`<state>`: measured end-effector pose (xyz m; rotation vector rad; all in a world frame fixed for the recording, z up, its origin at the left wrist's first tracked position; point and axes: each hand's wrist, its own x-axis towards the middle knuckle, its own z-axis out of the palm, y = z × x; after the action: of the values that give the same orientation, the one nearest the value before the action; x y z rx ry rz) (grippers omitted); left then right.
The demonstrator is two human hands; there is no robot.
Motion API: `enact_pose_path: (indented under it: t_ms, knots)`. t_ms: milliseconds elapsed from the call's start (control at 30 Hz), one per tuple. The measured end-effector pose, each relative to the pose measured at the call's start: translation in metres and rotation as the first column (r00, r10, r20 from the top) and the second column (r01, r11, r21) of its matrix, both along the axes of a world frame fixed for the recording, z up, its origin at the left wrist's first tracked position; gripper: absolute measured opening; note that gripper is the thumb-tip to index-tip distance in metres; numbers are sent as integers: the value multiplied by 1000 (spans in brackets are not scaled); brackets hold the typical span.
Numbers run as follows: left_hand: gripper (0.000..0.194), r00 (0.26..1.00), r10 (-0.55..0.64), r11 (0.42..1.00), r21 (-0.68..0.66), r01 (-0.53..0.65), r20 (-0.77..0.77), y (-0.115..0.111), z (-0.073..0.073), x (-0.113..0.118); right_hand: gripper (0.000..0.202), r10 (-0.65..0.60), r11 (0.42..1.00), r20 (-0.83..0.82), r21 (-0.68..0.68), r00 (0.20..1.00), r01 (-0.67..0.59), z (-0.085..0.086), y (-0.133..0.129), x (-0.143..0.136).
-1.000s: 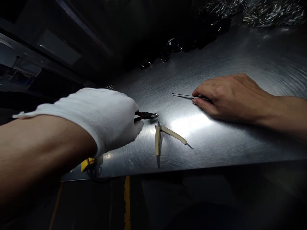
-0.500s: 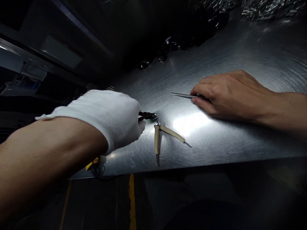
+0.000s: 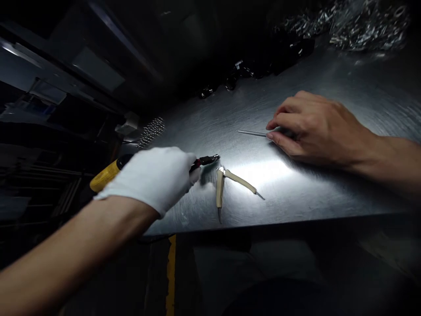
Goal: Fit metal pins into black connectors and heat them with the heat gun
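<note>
My left hand [image 3: 161, 177], in a white glove, is closed around small dark pliers [image 3: 206, 160] with a touch of red at the handles. Their tip points right, just above the steel table [image 3: 296, 193] or on it; which, I cannot tell. Beside that tip lies a second pair of pliers [image 3: 237, 177], its beige-sleeved handles spread toward the table's front edge and bare metal showing at their ends. My bare right hand [image 3: 315, 127] rests on the table, thumb and fingers pinching a slim straight metal tool [image 3: 251, 132] that points left. Its other end is hidden under the palm.
A heap of shiny metal parts [image 3: 368, 26] lies at the back right. Dark glossy objects [image 3: 237, 74] line the back of the table. On the left are a yellow-handled item [image 3: 105, 175] and a cluster of small metal pieces [image 3: 151, 131].
The view has shifted, bringing the yellow item and the metal cluster into sight. My left forearm sits lower. The right fingers have lifted a little around the slim tool.
</note>
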<state>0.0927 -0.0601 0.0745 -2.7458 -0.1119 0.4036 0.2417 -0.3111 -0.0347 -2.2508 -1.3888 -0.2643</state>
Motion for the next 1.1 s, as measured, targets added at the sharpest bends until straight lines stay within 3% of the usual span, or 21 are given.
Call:
enact_pose_path:
  t_ms: [133,233,367,467,567,767,1100]
  knots:
    - [37,992,46,987,148,-63,119,1,-30,-47,16,65,983,-182,181,981,-31,12,6,-17]
    - [33,957,68,991,89,-97,284,-5,-49,-74,13,146,973,-412,225,899,-55,23,21,-36]
    - [28,942,66,997,-47,-53,328,-3,-69,-93,19,302,950,-347,187,888,-250,27,50,-47]
    - [26,950,20,998,-69,2,311,8,-76,-94,24,419,902,-307,35,855,-429,25,69,-43]
    - [29,954,-12,996,-83,38,300,21,-79,-89,25,473,853,-329,-64,817,-519,24,83,-37]
    - [30,954,-45,982,-162,96,298,37,-83,-79,21,497,824,-340,-104,799,-557,28,98,-30]
    - [28,953,-69,973,-192,130,294,47,-85,-75,23,544,771,-349,-150,763,-619,34,104,-23]
